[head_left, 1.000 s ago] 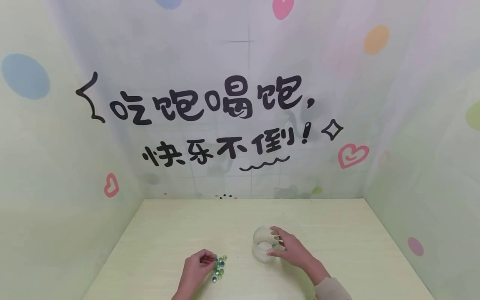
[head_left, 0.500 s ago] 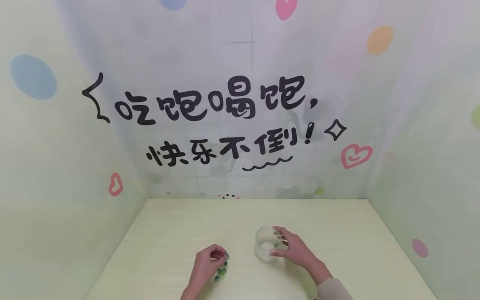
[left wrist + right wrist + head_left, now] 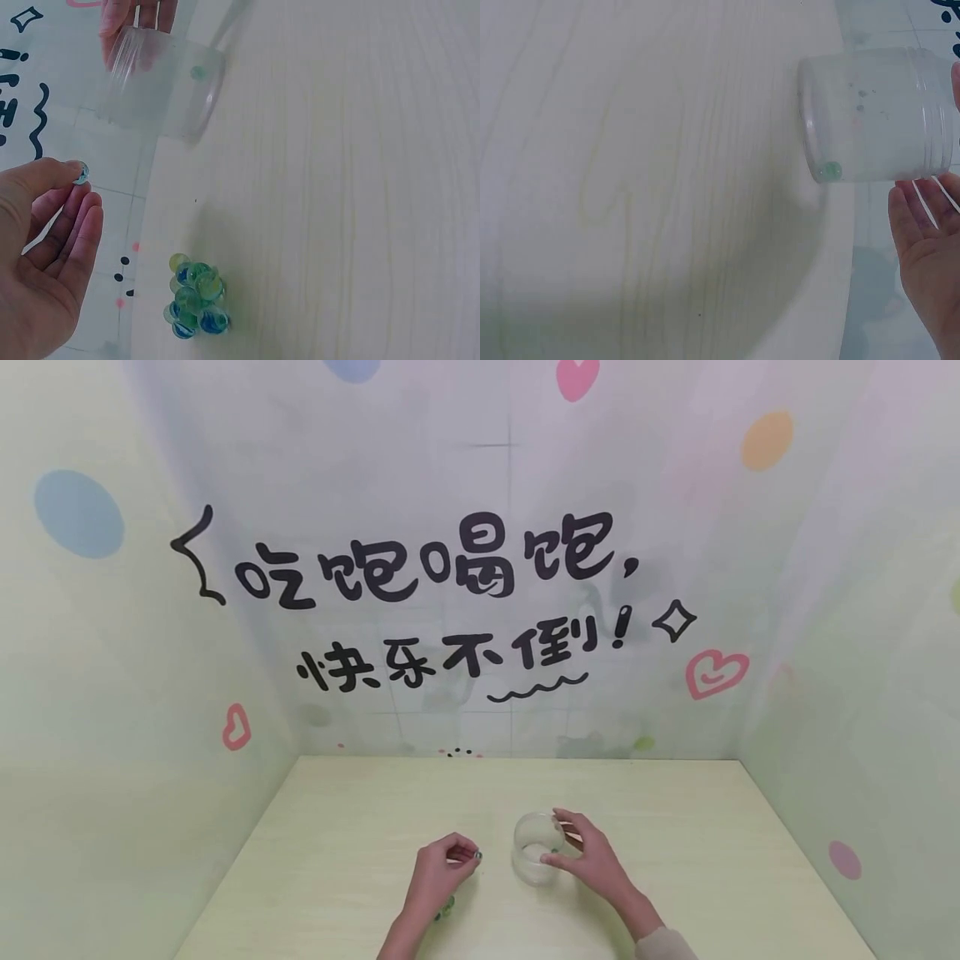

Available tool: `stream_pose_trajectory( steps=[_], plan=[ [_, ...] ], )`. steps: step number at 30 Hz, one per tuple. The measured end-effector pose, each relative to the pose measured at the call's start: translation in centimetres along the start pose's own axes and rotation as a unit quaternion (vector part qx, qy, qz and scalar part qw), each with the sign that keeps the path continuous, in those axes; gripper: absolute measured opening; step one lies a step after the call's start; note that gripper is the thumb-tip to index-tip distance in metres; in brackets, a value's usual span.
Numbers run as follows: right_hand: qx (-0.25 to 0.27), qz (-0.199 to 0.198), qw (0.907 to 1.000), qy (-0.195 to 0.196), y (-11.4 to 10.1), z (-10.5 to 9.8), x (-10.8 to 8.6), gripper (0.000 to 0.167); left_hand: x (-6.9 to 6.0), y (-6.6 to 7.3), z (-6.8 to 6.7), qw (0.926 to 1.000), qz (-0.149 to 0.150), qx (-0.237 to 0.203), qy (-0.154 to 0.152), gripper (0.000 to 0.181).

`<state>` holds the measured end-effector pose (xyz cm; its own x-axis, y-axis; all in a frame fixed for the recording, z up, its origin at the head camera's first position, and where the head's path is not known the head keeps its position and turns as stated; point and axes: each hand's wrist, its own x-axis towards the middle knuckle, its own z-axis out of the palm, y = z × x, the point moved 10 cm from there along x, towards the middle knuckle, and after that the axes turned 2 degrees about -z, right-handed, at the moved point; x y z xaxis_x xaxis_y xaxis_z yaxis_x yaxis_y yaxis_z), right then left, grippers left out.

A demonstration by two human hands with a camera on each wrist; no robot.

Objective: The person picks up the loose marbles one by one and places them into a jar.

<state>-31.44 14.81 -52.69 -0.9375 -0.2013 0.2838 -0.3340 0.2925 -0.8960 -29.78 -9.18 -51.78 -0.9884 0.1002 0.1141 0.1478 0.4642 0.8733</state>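
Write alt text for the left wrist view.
The left hand pinches a glass marble, apart from a clear jar, one green marble inside, held by the right hand. A cluster of green, blue and yellowish marbles lies on the pale table.

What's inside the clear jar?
One greenish marble shows at the bottom of the clear jar. In the head view, the right hand hides part of the jar's right side.

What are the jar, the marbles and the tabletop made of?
Jar: glass or clear plastic, I can't tell; transparent with glossy highlights. Marbles: probably glass, smooth and shiny, translucent with coloured swirls. Tabletop: wood or printed laminate, matte, with pale streaky grain.
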Motion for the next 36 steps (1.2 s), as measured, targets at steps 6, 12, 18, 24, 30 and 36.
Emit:
stream_pose_trajectory(
  steps=[6,12,18,24,30,36],
  plan=[
    [-0.007,-0.024,0.9990,0.037,0.1,-0.2,-0.2,0.067,0.4,0.9,0.7,0.9999,0.003,-0.013,-0.005,0.010],
    [-0.041,-0.020,0.9970,0.063,0.6,-0.4,-0.3,0.069,0.6,1.4,1.2,0.9998,0.005,-0.017,-0.006,0.010],
    [-0.025,-0.012,0.9979,0.059,0.6,-0.2,-0.4,0.065,0.8,1.6,1.4,0.9999,0.005,-0.012,-0.006,0.009],
    [-0.009,0.000,0.9990,0.044,0.4,-0.2,-0.1,0.060,1.1,2.1,1.8,0.9998,0.009,-0.013,-0.009,0.009],
    [-0.026,0.002,0.9991,0.032,0.2,-0.1,0.2,0.060,1.6,2.4,2.2,0.9998,0.010,-0.007,-0.012,0.009],
    [-0.013,0.008,0.9996,0.024,0.2,0.0,0.3,0.060,1.8,2.9,2.4,0.9997,0.015,-0.009,-0.014,0.009]
  ],
)
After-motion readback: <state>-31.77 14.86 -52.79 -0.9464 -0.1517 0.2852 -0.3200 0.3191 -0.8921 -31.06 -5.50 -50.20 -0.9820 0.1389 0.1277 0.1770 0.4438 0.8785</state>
